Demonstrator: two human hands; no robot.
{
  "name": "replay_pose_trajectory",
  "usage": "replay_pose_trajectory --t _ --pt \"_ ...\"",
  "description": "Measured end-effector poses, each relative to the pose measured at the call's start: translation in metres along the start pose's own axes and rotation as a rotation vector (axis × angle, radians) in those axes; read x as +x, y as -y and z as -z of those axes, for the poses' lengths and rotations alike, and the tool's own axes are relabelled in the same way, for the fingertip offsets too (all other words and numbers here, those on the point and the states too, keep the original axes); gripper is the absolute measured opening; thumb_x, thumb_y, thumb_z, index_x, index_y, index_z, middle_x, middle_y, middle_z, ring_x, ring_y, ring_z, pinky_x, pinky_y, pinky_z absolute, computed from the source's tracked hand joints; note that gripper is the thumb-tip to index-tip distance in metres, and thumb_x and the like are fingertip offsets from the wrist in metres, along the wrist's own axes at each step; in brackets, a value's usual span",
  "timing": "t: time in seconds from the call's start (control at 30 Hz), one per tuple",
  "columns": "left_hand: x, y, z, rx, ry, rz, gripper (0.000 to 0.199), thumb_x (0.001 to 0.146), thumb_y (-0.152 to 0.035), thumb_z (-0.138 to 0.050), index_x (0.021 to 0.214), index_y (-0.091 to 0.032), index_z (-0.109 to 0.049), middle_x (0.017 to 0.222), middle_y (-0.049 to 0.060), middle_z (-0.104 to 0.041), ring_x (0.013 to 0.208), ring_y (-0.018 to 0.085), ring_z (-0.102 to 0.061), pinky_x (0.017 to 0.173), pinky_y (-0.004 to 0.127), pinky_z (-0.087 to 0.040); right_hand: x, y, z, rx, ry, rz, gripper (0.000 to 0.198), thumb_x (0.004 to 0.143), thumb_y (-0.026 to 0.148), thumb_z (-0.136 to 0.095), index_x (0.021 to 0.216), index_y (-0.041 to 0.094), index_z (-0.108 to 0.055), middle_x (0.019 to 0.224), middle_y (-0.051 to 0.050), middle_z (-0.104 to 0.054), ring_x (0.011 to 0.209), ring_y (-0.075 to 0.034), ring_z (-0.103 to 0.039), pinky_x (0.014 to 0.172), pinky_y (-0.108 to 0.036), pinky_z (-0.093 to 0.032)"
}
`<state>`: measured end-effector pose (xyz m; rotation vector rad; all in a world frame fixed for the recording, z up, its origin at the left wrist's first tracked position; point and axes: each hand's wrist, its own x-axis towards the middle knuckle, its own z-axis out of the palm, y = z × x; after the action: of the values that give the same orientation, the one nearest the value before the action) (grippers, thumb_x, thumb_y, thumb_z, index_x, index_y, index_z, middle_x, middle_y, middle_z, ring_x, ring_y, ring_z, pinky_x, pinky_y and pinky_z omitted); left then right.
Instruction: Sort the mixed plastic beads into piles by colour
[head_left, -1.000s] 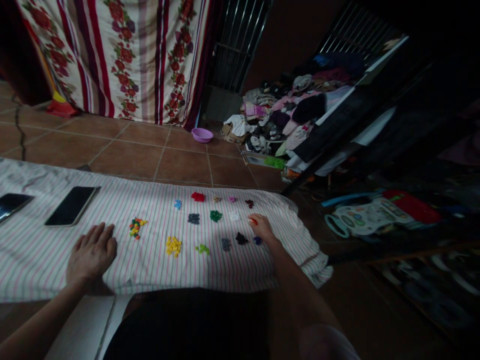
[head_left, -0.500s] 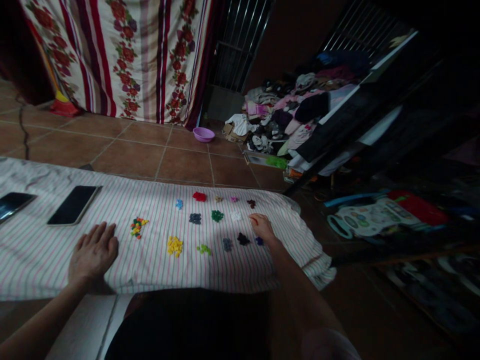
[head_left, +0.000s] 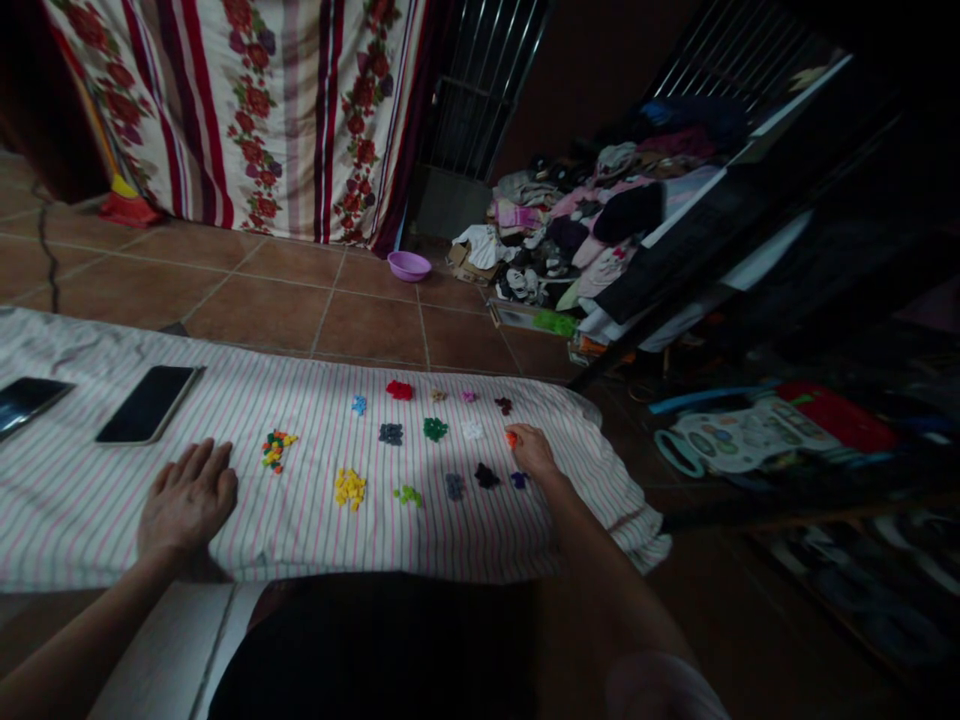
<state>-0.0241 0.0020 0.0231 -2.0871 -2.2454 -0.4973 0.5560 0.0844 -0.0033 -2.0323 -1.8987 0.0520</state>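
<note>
My left hand [head_left: 189, 497] lies flat on the striped cloth [head_left: 277, 540], palm down, holding nothing. Beside it is a mixed pile of small yellow, orange and green pieces [head_left: 276, 451]. My right hand [head_left: 534, 452] is at the cloth's right side with fingers curled together. Small orange pieces [head_left: 511, 439] show at its fingertips; whatever lies between the fingers is hidden. Near that hand are white pieces [head_left: 472, 430], black pieces [head_left: 486, 476], dark blue pieces [head_left: 519, 480] and dark brown pieces [head_left: 503, 405].
Yellow pieces [head_left: 350, 488], lime green pieces [head_left: 408, 495], dark green pieces [head_left: 435, 429] and red pieces [head_left: 399, 390] form separate piles. A phone [head_left: 148, 404] lies left, with another dark device [head_left: 30, 402] beyond. A purple basin [head_left: 409, 266] stands on the tiled floor.
My right hand has shifted slightly right, and orange pieces now show at its fingertips. My left hand stays flat in the same place.
</note>
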Motion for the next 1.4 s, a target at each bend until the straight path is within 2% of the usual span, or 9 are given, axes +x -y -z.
replay_pose_trajectory --t 0.17,0.33,0.5,0.7,0.83,0.97,1.03,1.2,1.4 --pt "0.000 0.001 -0.002 0.044 0.007 0.010 0.055 0.088 -0.033 -0.027 0.132 -0.011 -0.052 0.139 0.018 -0.051 0.135 0.031 -0.040 0.112 0.051 -0.030 -0.003 0.001 0.005 0.002 0.000 0.012 0.033 0.077 0.010 -0.046 0.093 0.021 -0.073 0.102 -0.007 -0.071 0.100 -0.022 -0.062 0.097 -0.036 -0.043" --pt "0.000 0.001 -0.004 0.043 0.012 0.019 0.054 0.088 -0.032 -0.031 0.133 -0.009 -0.051 0.142 0.019 -0.048 0.136 0.031 -0.038 0.113 0.050 -0.028 -0.005 0.008 0.011 0.059 -0.115 0.028 0.034 0.077 0.013 -0.041 0.091 0.017 -0.072 0.099 -0.010 -0.069 0.095 -0.021 -0.061 0.092 -0.034 -0.047" --pt "0.000 0.002 -0.005 0.073 -0.004 0.014 0.053 0.090 -0.032 -0.029 0.133 -0.011 -0.052 0.142 0.017 -0.048 0.136 0.029 -0.038 0.112 0.047 -0.028 -0.007 0.016 0.012 0.107 -0.186 -0.032 0.029 0.076 0.022 -0.045 0.084 0.018 -0.072 0.094 -0.010 -0.066 0.087 -0.023 -0.061 0.087 -0.037 -0.049" --pt "0.001 0.005 -0.010 0.098 -0.037 0.026 0.050 0.089 -0.032 -0.033 0.132 -0.015 -0.054 0.142 0.014 -0.050 0.135 0.027 -0.040 0.112 0.045 -0.028 0.001 0.044 0.010 0.144 -0.183 -0.041 0.025 0.075 0.025 -0.050 0.084 0.019 -0.073 0.090 -0.011 -0.063 0.086 -0.026 -0.060 0.085 -0.040 -0.048" --pt "0.000 0.007 -0.011 0.044 -0.050 0.031 0.051 0.089 -0.032 -0.033 0.131 -0.014 -0.054 0.142 0.015 -0.049 0.137 0.028 -0.038 0.113 0.045 -0.026 0.007 0.086 0.002 0.193 -0.172 0.047 0.028 0.077 0.025 -0.047 0.087 0.019 -0.072 0.095 -0.011 -0.063 0.089 -0.025 -0.060 0.087 -0.038 -0.048" --pt "0.000 0.007 -0.011 0.026 -0.062 0.039 0.050 0.089 -0.032 -0.034 0.131 -0.013 -0.054 0.141 0.016 -0.049 0.136 0.029 -0.039 0.113 0.046 -0.026 0.007 0.145 -0.008 0.299 -0.120 0.191 0.027 0.080 0.024 -0.046 0.089 0.020 -0.072 0.097 -0.011 -0.064 0.094 -0.024 -0.060 0.089 -0.037 -0.048" --pt "0.000 0.007 -0.011 0.024 -0.067 0.040 0.049 0.089 -0.031 -0.034 0.130 -0.013 -0.055 0.140 0.016 -0.050 0.136 0.029 -0.039 0.112 0.046 -0.027 0.004 0.177 -0.014 0.356 -0.050 0.281 0.026 0.083 0.024 -0.047 0.091 0.022 -0.072 0.098 -0.009 -0.065 0.096 -0.023 -0.060 0.091 -0.036 -0.048" --pt "0.000 0.010 -0.013 0.024 -0.076 0.041 0.047 0.088 -0.028 -0.036 0.129 -0.016 -0.057 0.140 0.014 -0.051 0.135 0.027 -0.041 0.113 0.044 -0.026 -0.012 0.254 -0.036 0.505 0.097 0.502 0.023 0.086 0.020 -0.050 0.091 0.024 -0.071 0.093 -0.006 -0.066 0.091 -0.020 -0.061 0.086 -0.034 -0.050" --pt "0.000 0.012 -0.015 0.058 -0.067 0.007 0.048 0.089 -0.025 -0.035 0.131 -0.013 -0.055 0.141 0.015 -0.050 0.135 0.030 -0.040 0.112 0.046 -0.028 -0.041 0.335 -0.069 0.613 0.235 0.592 0.022 0.087 0.017 -0.052 0.092 0.025 -0.071 0.091 -0.004 -0.065 0.087 -0.017 -0.062 0.080 -0.030 -0.051"
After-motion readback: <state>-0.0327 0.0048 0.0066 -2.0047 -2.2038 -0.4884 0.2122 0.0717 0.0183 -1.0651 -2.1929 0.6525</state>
